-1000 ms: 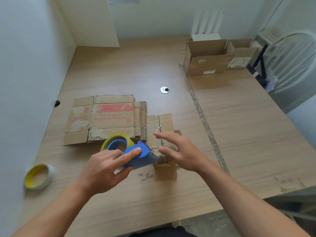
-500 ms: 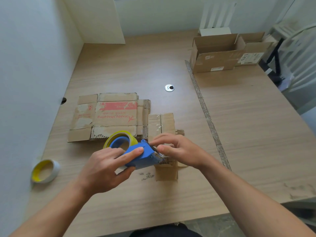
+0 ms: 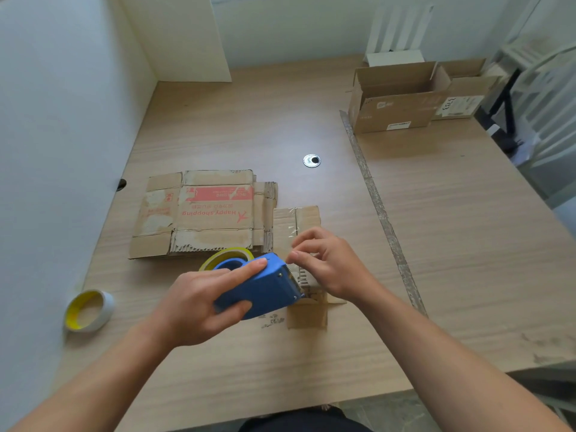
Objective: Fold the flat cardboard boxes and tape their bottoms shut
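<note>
My left hand (image 3: 199,304) grips a blue tape dispenser (image 3: 265,288) with a yellow-cored roll at its back, held just above the table. My right hand (image 3: 330,263) is at the dispenser's toothed front edge, its thumb and fingers pinching at the clear tape end there. Under both hands stands a small brown cardboard box (image 3: 296,219) with clear tape along its top seam; my hands hide its near part. A stack of flat cardboard boxes (image 3: 202,213) with red print lies to the left of it.
A spare tape roll (image 3: 88,310) with a yellow core lies at the table's left edge by the white wall. Two open folded boxes (image 3: 399,98) stand at the far right. A metal grommet (image 3: 311,160) sits mid-table. White chairs stand at the right.
My right hand went from spread open over the small box to the dispenser's front, fingers closing into a pinch at the tape end. The left hand stayed gripping the dispenser.
</note>
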Action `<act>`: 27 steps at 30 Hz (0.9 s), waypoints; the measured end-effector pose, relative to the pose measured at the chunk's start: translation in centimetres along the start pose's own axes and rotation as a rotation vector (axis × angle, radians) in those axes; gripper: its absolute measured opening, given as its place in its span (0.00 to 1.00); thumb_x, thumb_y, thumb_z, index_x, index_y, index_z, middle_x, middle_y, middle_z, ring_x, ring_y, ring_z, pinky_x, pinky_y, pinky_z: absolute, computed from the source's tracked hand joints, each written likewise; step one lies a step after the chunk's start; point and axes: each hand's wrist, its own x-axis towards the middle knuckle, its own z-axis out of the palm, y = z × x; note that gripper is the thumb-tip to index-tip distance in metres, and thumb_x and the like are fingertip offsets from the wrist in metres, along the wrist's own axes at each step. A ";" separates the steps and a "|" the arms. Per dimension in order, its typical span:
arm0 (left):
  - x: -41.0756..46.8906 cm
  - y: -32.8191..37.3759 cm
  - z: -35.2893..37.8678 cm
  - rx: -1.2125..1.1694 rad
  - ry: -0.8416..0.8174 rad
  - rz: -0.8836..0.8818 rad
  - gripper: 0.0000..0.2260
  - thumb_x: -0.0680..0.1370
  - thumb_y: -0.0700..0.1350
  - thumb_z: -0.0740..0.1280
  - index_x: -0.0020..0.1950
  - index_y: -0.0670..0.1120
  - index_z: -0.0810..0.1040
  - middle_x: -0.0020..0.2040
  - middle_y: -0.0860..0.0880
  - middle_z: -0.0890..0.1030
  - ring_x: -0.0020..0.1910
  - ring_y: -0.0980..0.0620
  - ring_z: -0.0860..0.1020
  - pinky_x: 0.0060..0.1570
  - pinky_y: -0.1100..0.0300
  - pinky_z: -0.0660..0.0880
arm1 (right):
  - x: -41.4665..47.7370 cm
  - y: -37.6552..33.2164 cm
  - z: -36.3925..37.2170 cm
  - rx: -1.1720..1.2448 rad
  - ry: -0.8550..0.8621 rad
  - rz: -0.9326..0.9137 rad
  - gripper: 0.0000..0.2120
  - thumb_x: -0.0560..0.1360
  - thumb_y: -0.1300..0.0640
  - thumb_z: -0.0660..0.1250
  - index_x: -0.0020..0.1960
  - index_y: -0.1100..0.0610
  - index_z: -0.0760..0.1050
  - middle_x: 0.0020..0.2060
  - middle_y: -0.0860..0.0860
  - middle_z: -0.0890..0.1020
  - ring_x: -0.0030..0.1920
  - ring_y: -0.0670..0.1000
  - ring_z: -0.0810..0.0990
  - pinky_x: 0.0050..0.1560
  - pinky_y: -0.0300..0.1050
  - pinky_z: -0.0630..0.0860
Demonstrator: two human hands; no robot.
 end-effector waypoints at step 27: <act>4.0 -1.5 -1.6 -0.222 -0.593 -0.543 0.22 0.66 0.59 0.65 0.58 0.77 0.72 0.60 0.68 0.76 0.57 0.65 0.75 0.57 0.61 0.73 | -6.7 5.5 3.0 0.662 0.627 0.545 0.03 0.76 0.61 0.72 0.43 0.60 0.82 0.48 0.57 0.84 0.49 0.53 0.85 0.50 0.47 0.81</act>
